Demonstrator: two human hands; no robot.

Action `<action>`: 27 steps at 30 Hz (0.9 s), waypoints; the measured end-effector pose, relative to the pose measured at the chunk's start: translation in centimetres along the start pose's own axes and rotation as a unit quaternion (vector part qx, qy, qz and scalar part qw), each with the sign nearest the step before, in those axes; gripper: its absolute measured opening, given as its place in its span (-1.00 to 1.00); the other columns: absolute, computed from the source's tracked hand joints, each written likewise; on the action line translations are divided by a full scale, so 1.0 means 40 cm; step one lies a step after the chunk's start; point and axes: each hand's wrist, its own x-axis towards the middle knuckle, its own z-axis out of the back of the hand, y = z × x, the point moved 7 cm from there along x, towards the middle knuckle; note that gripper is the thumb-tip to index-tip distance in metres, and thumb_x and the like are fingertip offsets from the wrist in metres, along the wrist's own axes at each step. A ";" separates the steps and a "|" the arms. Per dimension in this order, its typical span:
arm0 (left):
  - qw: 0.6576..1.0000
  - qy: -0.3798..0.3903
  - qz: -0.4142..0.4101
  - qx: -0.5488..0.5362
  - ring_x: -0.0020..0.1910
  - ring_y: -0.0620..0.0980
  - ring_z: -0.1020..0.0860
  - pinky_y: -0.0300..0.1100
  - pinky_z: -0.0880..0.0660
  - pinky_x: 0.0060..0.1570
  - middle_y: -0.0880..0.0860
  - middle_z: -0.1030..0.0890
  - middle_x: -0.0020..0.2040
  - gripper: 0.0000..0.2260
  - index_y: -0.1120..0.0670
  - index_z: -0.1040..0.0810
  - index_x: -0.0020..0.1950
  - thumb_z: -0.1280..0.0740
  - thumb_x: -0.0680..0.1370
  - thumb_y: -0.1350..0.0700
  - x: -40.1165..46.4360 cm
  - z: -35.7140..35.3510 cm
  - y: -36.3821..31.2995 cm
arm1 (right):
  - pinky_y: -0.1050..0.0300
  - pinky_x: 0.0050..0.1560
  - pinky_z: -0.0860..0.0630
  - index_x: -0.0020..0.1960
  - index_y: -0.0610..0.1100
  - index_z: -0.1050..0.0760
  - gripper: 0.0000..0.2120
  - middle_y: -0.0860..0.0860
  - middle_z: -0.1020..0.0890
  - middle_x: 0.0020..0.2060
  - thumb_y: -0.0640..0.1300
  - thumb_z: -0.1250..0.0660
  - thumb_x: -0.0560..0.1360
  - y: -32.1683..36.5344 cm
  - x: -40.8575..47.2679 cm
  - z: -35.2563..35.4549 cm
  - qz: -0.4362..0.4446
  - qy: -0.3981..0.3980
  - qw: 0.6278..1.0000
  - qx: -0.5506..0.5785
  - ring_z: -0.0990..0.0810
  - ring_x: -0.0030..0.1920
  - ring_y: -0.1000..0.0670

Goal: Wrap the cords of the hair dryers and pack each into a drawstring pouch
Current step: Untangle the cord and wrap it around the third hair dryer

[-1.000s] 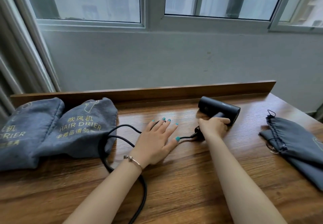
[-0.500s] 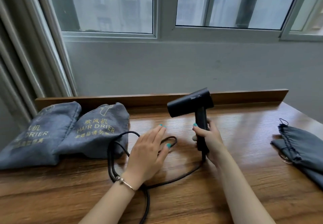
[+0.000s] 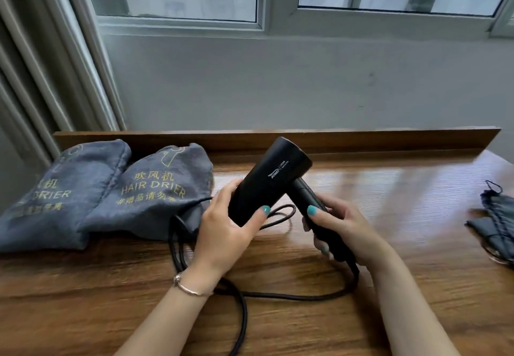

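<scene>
One black hair dryer (image 3: 271,182) with one cord (image 3: 244,311). Two filled grey pouches, one (image 3: 59,191) beside the other (image 3: 164,188); one flat pouch (image 3: 498,225) at far right. Two hands, left (image 3: 225,230) and right (image 3: 342,227). One bracelet (image 3: 189,289). One bench (image 3: 417,202).

Soft window daylight, tabletop (image 3: 389,188) glare, blurred edges.
</scene>
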 end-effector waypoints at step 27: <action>0.956 0.087 0.078 -0.270 0.31 0.15 -0.50 0.34 -0.40 0.27 -0.01 -0.52 0.33 -0.40 -0.24 -0.33 0.46 -0.43 0.44 -0.12 -0.007 0.005 0.037 | 0.26 -0.52 -0.28 -0.16 -0.08 -0.55 -0.73 0.00 -0.48 -0.52 0.11 -0.30 0.52 0.029 -0.013 0.007 0.095 -0.132 0.967 -0.196 -0.39 -0.52 0.06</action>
